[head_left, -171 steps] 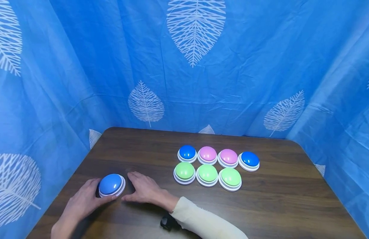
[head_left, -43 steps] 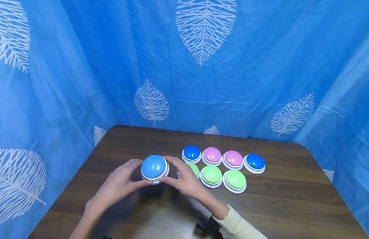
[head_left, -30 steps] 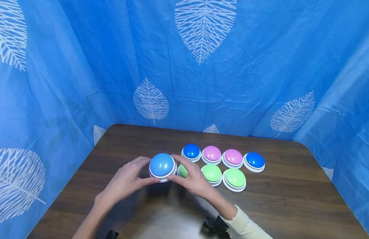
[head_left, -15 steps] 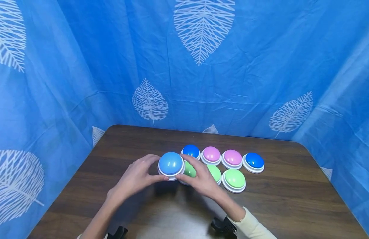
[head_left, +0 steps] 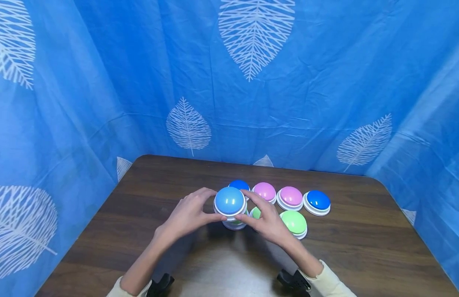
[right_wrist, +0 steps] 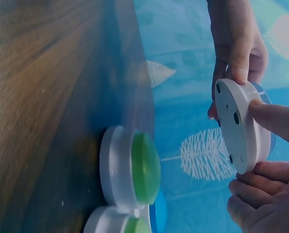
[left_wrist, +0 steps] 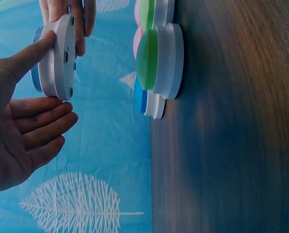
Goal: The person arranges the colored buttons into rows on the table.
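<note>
Both hands hold up one blue domed push button (head_left: 229,200) with a white base, level above the table. My left hand (head_left: 188,212) pinches its left rim between thumb and fingers; my right hand (head_left: 270,220) does the same on the right. Dark round feet dot the button's white underside (right_wrist: 234,124) in the right wrist view. Below it, apart from it, stands the leftmost green push button (left_wrist: 147,60), mostly hidden in the head view. The right hand partly covers the middle green push button (head_left: 256,213).
Behind stand a blue push button (head_left: 238,184), two pink ones, one being the left pink push button (head_left: 264,191), and another blue push button (head_left: 318,199). The right green push button (head_left: 294,222) sits in front. A blue leaf-print curtain (head_left: 307,103) surrounds the wooden table (head_left: 363,239).
First the blue button sat at the table's left, with the left hand at it and the right beside it. Both hands then lifted it and carried it right, over the leftmost green button.
</note>
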### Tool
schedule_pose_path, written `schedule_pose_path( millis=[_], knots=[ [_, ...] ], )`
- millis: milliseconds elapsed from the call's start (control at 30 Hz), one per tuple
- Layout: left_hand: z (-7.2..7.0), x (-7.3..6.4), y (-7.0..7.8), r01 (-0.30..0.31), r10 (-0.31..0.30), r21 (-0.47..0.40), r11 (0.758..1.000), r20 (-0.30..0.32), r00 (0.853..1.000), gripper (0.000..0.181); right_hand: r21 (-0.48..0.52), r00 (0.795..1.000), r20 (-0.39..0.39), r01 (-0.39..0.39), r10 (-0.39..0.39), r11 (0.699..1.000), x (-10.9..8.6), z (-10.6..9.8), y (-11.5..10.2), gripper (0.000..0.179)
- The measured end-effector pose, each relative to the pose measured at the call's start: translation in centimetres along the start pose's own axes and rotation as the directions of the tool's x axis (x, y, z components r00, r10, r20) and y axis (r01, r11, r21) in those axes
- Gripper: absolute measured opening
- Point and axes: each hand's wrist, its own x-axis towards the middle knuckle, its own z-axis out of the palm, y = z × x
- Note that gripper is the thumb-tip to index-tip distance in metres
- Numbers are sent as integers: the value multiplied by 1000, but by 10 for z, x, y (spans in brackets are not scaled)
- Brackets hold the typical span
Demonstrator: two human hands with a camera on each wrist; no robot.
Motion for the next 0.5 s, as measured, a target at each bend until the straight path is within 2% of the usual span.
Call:
schedule_pose_path(
  millis=[100,367,500],
  knots=[
    [5,5,2,-16,16,-5,1000,12,1000,68,-15,1000,-13,17,-17,1000,-3,-5,4,66],
    [21,19,12,-57,57,-1,998,78,995,69,-15,999,-34,-29,28,999,-12,-17,17,65],
    [28,24,17,-57,56,11,998,100,993,68,-26,998,-32,-62,61,998,-17,-24,21,66]
  ],
)
